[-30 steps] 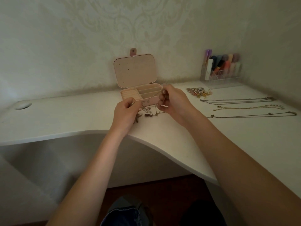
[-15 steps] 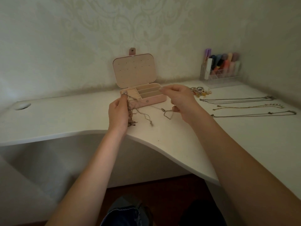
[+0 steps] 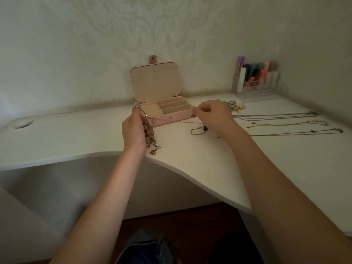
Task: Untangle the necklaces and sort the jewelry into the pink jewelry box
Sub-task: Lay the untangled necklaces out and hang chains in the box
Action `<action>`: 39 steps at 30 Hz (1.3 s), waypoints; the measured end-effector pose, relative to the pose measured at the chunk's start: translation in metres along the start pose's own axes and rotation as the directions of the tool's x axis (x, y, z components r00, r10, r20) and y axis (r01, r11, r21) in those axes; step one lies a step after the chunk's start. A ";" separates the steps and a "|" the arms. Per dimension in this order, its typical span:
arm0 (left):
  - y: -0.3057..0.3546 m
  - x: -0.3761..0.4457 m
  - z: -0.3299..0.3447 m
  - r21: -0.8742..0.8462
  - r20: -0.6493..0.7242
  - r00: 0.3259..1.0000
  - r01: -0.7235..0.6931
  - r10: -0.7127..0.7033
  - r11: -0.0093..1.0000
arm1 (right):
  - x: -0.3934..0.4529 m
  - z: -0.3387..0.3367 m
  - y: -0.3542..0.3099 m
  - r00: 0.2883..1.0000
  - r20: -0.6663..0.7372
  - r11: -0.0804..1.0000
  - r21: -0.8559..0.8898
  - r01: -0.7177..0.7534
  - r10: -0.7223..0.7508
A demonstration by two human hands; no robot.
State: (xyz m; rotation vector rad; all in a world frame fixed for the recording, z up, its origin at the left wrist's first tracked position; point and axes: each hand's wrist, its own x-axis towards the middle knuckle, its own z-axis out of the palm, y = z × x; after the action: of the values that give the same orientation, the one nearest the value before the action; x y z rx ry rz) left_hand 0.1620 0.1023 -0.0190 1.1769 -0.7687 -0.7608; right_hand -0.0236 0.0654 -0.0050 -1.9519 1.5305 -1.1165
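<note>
The pink jewelry box (image 3: 177, 116) stands open at the back of the white desk, lid upright, its compartments looking empty. My left hand (image 3: 133, 130) holds a tangled bunch of necklaces (image 3: 149, 134) in front of the box; a pendant trails onto the desk. My right hand (image 3: 213, 116) pinches a thin chain (image 3: 197, 129) pulled out of the bunch and stretched toward the right, its loose end lying on the desk. Three straightened necklaces (image 3: 276, 116) lie in rows to the right.
A small heap of rings and gold pieces (image 3: 233, 105) sits behind my right hand. A clear organizer with cosmetics (image 3: 256, 79) stands in the back right corner. The desk (image 3: 76, 138) has a cable hole at far left and a curved front edge.
My hands have moved apart: the left lifted the tangle up and left, the right drew one chain out to the right, stretching it across the front of the box.
</note>
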 end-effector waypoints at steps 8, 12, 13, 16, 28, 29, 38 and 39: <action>-0.010 0.009 -0.004 0.087 0.037 0.998 -0.045 0.042 0.995 | 0.003 -0.013 0.007 0.987 0.040 0.955 -0.262 -0.141 0.157; -0.012 0.010 -0.003 0.095 0.013 0.998 -0.068 0.067 0.993 | 0.005 -0.017 0.012 0.949 0.115 0.912 -0.331 -0.243 0.294; -0.011 0.009 -0.002 0.123 0.016 0.997 -0.080 0.078 0.989 | 0.004 -0.016 0.012 0.937 0.139 0.903 -0.345 -0.256 0.319; -0.012 0.007 -0.003 0.221 0.049 0.993 -0.112 0.103 0.969 | 0.002 -0.016 0.009 0.935 0.180 0.923 -0.296 -0.245 0.306; -0.015 -0.009 0.008 0.788 0.317 0.892 -0.437 0.323 0.433 | 0.000 -0.024 -0.008 0.976 -0.213 0.929 0.366 0.046 0.036; -0.014 -0.011 0.009 0.821 0.359 0.869 -0.467 0.340 0.329 | 0.000 -0.026 -0.009 0.973 -0.226 0.905 0.422 0.053 0.048; -0.008 -0.020 0.036 0.587 0.616 0.653 -0.754 0.442 0.296 | -0.005 -0.027 -0.031 0.996 -0.088 0.677 0.733 0.061 0.006; -0.007 -0.019 0.043 0.501 0.652 0.639 -0.767 0.408 0.401 | -0.005 -0.026 -0.034 0.996 -0.078 0.683 0.727 0.078 -0.031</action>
State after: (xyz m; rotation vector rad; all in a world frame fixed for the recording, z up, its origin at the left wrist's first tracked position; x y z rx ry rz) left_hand 0.1152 0.0954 -0.0195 1.2963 -1.9343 0.0082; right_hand -0.0240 0.0847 0.0334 -1.4009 0.8194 -1.5228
